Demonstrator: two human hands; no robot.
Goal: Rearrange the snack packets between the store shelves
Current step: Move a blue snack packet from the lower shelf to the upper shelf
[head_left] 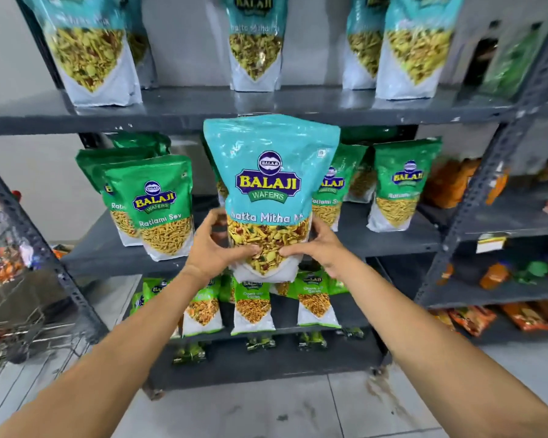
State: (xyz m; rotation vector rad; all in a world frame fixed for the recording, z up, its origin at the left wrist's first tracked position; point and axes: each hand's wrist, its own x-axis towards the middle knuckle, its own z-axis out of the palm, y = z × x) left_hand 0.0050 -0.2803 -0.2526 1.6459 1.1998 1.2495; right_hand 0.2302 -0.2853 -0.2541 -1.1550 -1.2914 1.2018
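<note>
A large teal Balaji Khatta Mitha packet (270, 172) is held upright in front of the middle shelf, its top at the level of the upper shelf's edge. My left hand (217, 248) grips its lower left side and my right hand (317, 248) grips its lower right side. Several matching teal packets (254, 42) stand on the upper shelf (184, 105). Green Ratlami Sev packets (162, 207) stand on the middle shelf (108, 251), left and right of the held packet.
Smaller green packets (253, 308) line the lower shelf. A second rack (494, 229) on the right holds orange packets. A wire shopping cart (16, 298) with goods stands at the left. Grey tiled floor lies below.
</note>
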